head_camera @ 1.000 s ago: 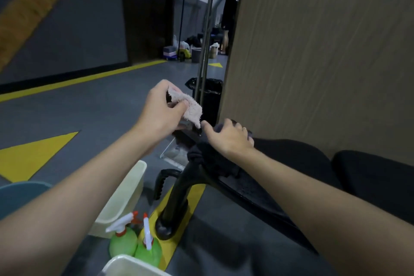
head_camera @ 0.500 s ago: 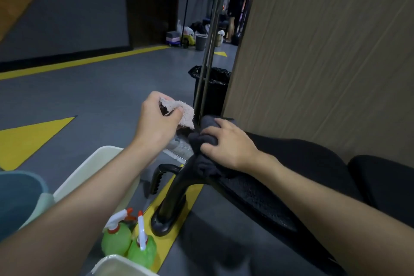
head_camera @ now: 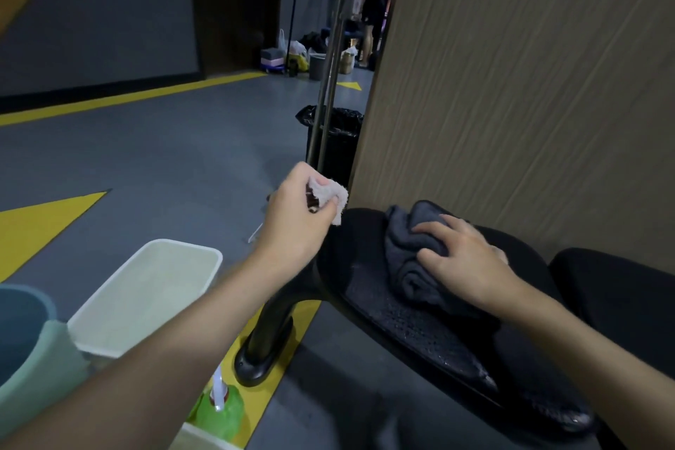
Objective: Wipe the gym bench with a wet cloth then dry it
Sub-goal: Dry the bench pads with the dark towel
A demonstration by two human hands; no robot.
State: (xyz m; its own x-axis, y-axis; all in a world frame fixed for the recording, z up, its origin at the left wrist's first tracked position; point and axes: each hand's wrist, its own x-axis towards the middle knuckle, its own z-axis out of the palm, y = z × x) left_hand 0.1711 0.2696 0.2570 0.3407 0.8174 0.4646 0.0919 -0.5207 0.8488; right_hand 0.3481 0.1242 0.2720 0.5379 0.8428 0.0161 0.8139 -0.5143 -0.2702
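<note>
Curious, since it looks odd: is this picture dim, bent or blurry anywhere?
Head view: dim, so the black bench loses detail, though wet specks glint on it; the wide lens tilts the wooden panel and stretches the forearms; the green spray bottle is soft; the right hand on the dark cloth and the left hand gripping the pale cloth are sharp.

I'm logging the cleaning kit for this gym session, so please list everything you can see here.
gym bench: one, black, lower right.
dark cloth: one, grey, bunched on the bench.
pale cloth: one, whitish, by the bench's far end.
tub: one, white, floor left of the bench.
bucket: one, blue, far left edge.
spray bottle: at least one, green, floor by bottom edge.
bin: one, black, behind the bench.
wooden panel: one, tan, right side.
left hand: one, bare, gripping the pale cloth.
right hand: one, bare, pressing on the dark cloth.
</note>
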